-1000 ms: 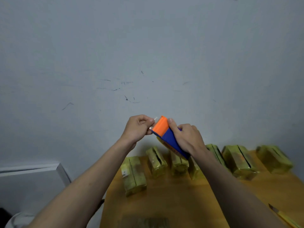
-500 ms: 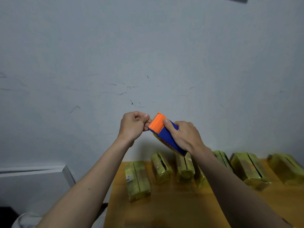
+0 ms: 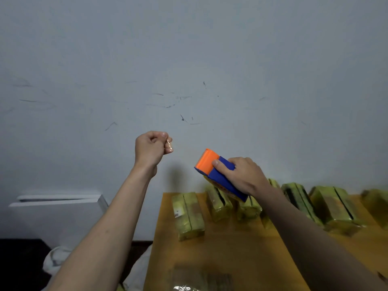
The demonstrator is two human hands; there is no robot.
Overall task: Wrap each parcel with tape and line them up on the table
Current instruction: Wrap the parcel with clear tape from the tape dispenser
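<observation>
The left hand (image 3: 151, 149) pinches the tape end (image 3: 169, 145), raised apart from the tape dispenser (image 3: 218, 174) (orange and blue) gripped by the right hand (image 3: 241, 175). Wrapped parcels (image 3: 188, 215) line the table (image 3: 226, 259) below.

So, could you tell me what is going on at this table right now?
A person is taping parcels. The right hand grips an orange and blue tape dispenser held up in the air, while the left hand pinches the tape end off to its side. Several wrapped parcels stand in a row on the wooden table below.
</observation>
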